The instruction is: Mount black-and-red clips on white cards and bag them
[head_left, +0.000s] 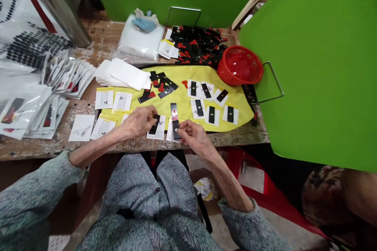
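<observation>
On the left, my left hand (138,120) has thumb and fingers closed at the edge of a short black strip (153,128). That strip lies on a white printed card (160,131) near the table's front edge. My right hand (194,135) pinches the lower end of a longer, glossy black strip (174,108) with a red patch. Beneath it lies another white card (170,136), partly covered. Right of my hands, several cards bear black strips (211,114). Loose black strips with red tabs (161,86) lie beyond my left hand.
A yellow mat (188,73) covers the work area. A red basket (240,64) stands at right behind, beside a heap of black and red pieces (200,45). Bagged packets (44,113), a white paper stack (123,73) and a steel flask (63,11) are leftward. Green panels (318,66) border the table.
</observation>
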`<act>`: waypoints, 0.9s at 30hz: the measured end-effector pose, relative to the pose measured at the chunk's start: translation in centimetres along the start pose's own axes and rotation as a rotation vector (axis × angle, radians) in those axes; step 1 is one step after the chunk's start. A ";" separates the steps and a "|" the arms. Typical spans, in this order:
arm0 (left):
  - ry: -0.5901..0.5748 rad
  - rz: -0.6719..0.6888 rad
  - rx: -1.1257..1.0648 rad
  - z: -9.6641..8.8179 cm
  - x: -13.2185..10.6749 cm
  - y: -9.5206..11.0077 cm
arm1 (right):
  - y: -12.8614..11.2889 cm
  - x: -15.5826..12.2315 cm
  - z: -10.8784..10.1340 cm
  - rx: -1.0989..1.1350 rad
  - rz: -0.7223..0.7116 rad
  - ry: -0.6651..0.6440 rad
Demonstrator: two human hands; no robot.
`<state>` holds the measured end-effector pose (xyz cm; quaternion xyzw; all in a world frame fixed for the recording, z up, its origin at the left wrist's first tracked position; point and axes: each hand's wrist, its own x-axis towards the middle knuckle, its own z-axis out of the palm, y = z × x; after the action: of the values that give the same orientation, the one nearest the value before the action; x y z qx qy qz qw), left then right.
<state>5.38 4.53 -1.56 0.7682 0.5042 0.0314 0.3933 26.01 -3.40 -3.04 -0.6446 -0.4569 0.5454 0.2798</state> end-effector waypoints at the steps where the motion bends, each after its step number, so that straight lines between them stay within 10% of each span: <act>1: 0.025 -0.003 0.095 0.0 -0.2 0.2 | 0.2 -0.1 0.4 -0.021 0.010 0.012; 8: 0.143 0.180 0.397 0.6 -1.4 1.7 | -1.2 -0.5 0.8 -0.741 -0.197 0.237; 15: 0.064 0.491 0.529 6.1 -3.0 3.2 | -3.1 4.6 0.8 -0.918 -0.320 0.245; 22: 0.191 0.514 0.576 8.0 -2.8 2.4 | -3.7 8.3 -0.8 -0.610 -0.218 0.083; 27: 0.460 0.505 0.456 7.0 -4.9 3.2 | -6.0 6.6 -0.4 -0.401 -0.501 0.162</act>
<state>8.52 -4.02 -2.60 0.9082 0.3687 0.1852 0.0698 24.63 5.10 -0.72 -0.5956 -0.6758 0.3058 0.3084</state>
